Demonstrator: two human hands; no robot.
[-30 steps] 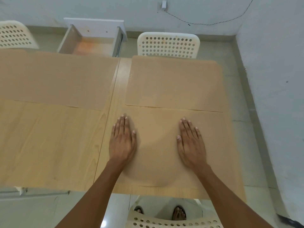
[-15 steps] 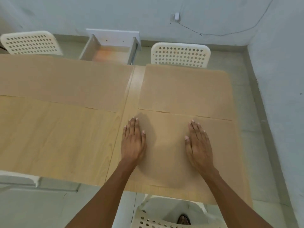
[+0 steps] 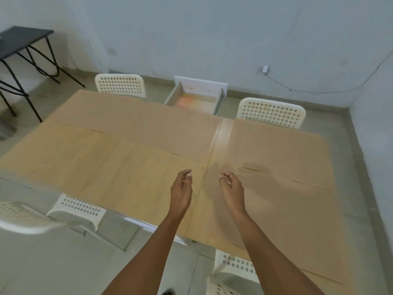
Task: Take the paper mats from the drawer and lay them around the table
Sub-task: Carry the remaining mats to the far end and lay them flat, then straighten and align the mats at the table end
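Observation:
Three brown paper mats lie flat on the light wooden table [image 3: 119, 167]: a near-right mat [image 3: 282, 209], a far-right mat [image 3: 274, 145] and a long far-left mat [image 3: 136, 122]. My left hand [image 3: 180, 188] and my right hand [image 3: 232, 188] hover above the table near its middle seam, palms turned toward each other, fingers loosely curled and holding nothing. The right hand is over the near-right mat's left edge. Beyond the table an open white drawer [image 3: 197, 96] stands against the wall; its inside looks bare.
White perforated chairs stand at the far left [image 3: 120, 85], far right [image 3: 271, 111], near left [image 3: 78, 209] and near right [image 3: 234, 271]. Another chair seat [image 3: 19, 218] is at the left edge. A black folding table [image 3: 21, 41] stands far left. A wall runs close on the right.
Both hands have lifted off the near-right mat and drawn together, fingers curling. The view has swung left and up, showing more of the room's left side.

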